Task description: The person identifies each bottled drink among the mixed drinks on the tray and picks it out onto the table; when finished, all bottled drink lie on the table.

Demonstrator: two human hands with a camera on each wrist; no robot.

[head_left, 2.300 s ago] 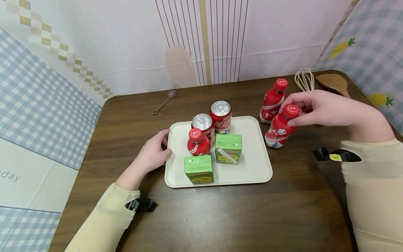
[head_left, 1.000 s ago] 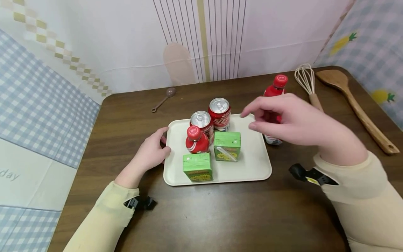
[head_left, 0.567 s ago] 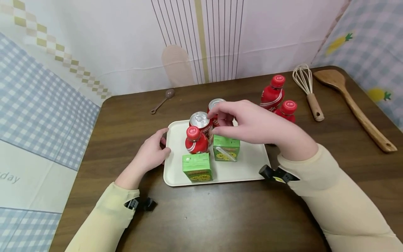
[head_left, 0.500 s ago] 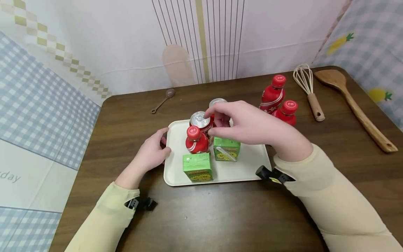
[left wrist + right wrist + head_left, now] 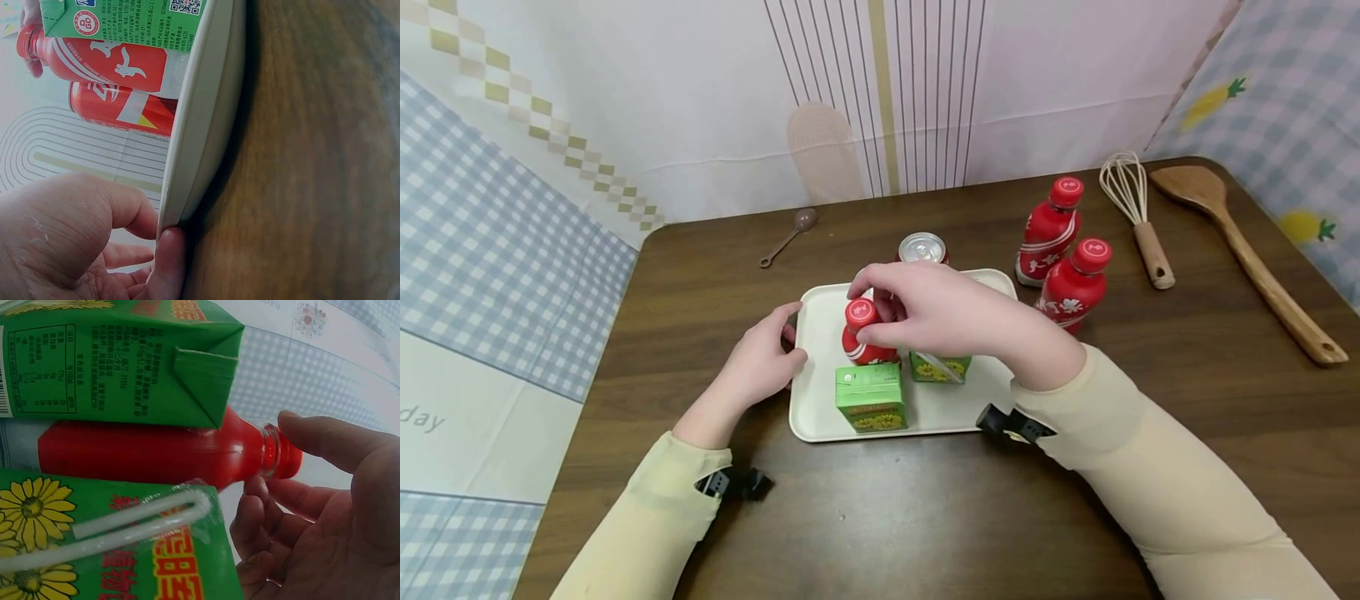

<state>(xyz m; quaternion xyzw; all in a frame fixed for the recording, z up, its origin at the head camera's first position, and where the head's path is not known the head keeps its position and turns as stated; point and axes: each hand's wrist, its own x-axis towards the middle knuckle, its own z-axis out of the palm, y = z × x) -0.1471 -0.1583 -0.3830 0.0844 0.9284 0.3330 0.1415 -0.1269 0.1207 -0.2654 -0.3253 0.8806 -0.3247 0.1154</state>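
Observation:
My left hand (image 5: 756,358) pinches the left rim of the cream tray (image 5: 955,410), with thumb and fingertips at the edge in the left wrist view. My right hand (image 5: 932,308) is over the tray, its curled thumb and fingers round the neck of a red bottle (image 5: 867,346); the right wrist view shows them at its red cap (image 5: 289,454). In front of that bottle stands a green drink carton (image 5: 871,400). A second green carton (image 5: 943,369) with a straw is partly under the right hand. One soda can (image 5: 922,247) shows behind; the other is mostly hidden.
Two more red bottles (image 5: 1049,229) (image 5: 1071,292) stand right of the tray, near the right forearm. Farther right lie a whisk (image 5: 1138,221) and a wooden spatula (image 5: 1240,233). A small measuring spoon (image 5: 790,237) lies at the back left, before the curtain (image 5: 715,100).
My right hand has let go of a red bottle standing right of the tray and moved left to the bottle on the tray. My left hand stays at the tray's rim.

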